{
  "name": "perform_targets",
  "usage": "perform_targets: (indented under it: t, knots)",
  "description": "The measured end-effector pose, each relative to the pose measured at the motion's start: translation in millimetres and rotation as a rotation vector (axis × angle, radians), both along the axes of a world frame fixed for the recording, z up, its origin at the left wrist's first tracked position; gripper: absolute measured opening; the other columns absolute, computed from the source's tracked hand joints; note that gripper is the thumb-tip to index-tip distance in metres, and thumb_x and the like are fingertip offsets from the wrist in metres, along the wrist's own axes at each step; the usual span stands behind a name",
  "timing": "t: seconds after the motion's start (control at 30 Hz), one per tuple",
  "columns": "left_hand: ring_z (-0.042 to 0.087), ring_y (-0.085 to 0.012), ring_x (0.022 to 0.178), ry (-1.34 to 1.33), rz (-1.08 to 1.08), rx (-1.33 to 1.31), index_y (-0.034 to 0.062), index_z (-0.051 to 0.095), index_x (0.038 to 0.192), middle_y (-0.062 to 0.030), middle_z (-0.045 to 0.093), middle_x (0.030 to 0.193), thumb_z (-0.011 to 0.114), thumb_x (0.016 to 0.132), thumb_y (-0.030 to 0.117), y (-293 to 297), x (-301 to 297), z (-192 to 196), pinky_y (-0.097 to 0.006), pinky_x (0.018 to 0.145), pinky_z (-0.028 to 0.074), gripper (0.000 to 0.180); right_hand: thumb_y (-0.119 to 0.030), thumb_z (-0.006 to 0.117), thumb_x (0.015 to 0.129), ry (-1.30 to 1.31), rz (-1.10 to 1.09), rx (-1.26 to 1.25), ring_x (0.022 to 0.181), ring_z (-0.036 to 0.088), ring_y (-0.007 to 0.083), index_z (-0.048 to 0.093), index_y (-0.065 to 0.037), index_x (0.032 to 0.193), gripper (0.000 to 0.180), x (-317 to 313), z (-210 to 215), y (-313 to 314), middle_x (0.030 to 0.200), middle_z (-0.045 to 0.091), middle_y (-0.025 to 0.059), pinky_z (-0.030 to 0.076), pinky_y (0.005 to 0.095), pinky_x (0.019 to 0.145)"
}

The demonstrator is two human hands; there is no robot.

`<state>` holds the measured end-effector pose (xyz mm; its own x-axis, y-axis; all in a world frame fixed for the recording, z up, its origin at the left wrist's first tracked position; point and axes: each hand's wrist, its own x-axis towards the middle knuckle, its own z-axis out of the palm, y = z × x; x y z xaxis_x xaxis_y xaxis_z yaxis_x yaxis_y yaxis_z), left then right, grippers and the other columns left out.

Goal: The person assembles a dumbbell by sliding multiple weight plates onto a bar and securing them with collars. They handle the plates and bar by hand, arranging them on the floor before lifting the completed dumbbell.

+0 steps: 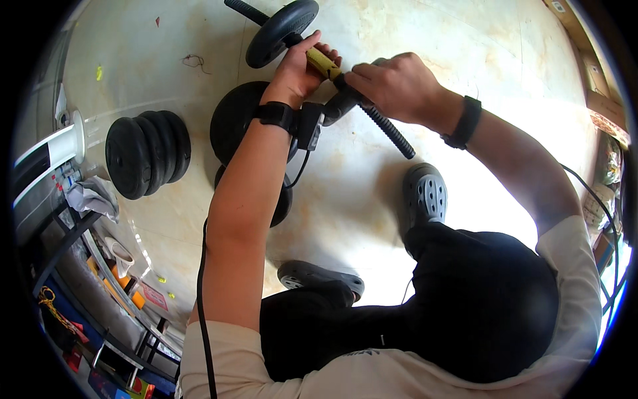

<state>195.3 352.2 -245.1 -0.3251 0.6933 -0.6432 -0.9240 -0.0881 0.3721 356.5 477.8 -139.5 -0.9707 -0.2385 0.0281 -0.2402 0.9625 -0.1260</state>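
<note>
My left hand [300, 72] is wrapped around the yellow middle grip [323, 64] of a dumbbell bar held above the floor. A round black weight plate [282, 33] sits on the bar's far end, with thread showing beyond it. At the nearer end, my right hand [393, 85] is closed on a second black weight plate [342, 101], seen nearly edge-on and partly covered by the fingers. Past that plate, the bare threaded end [393, 133] points down to the right. Whether a nut is under my right fingers is hidden.
Several black plates [149, 154] stand together at left; another large plate [234, 123] lies partly behind my left arm. A black cable [203, 299] runs along that arm from a small wrist box [310, 126]. Shelving with clutter is at left, cardboard boxes [606, 110] at right.
</note>
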Motion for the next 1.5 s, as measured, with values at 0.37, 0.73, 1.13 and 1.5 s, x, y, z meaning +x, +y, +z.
perform_targets:
  t: [0.37, 0.73, 1.13, 1.5]
  knots:
    - [0.041, -0.0204, 0.056, -0.104, 0.179, -0.192, 0.0146, 0.034, 0.057, -0.0002, 0.034, 0.054, 0.062, 0.081, 0.012, -10, 45, 31, -0.035, 0.068, 0.043, 0.037, -0.025, 0.066, 0.078, 0.085, 0.043, -0.053, 0.07, 0.064, 0.0181, 0.059, -0.015, 0.113, 0.038, 27, 5, -3, 0.099, 0.06, -0.0002, 0.053, 0.0317, 0.057]
    - [0.037, -0.0169, 0.053, -0.004, 0.345, 0.103, 0.0137, 0.03, 0.056, 0.0001, 0.027, 0.053, 0.055, 0.078, 0.012, -45, 55, 102, -0.032, 0.067, 0.042, 0.034, -0.014, 0.078, 0.074, 0.188, -0.52, -0.594, 0.068, 0.068, 0.0213, 0.051, -0.011, 0.128, 0.061, 95, 22, 15, 0.129, 0.052, 0.0075, 0.055, 0.0334, 0.057]
    - [0.038, -0.0162, 0.055, 0.221, 0.406, 0.133, 0.0163, 0.031, 0.059, 0.0015, 0.029, 0.054, 0.054, 0.084, 0.017, -149, 22, 179, -0.03, 0.07, 0.042, 0.034, -0.015, 0.069, 0.088, -0.176, -0.89, -1.177, 0.048, 0.055, 0.0088, 0.058, -0.003, 0.096, 0.018, 48, 14, 4, 0.063, 0.061, 0.0048, 0.04, 0.0233, 0.038]
    - [0.031, -0.0111, 0.051, 0.225, 0.786, 0.231, 0.0161, 0.032, 0.061, 0.0031, 0.027, 0.053, 0.05, 0.086, 0.015, -374, 86, 200, -0.028, 0.06, 0.033, 0.031, -0.008, 0.068, 0.088, -0.518, -0.732, -1.048, 0.042, 0.048, 0.0086, 0.052, -0.003, 0.079, 0.019, -7, 5, -42, 0.056, 0.052, 0.0034, 0.034, 0.024, 0.034]
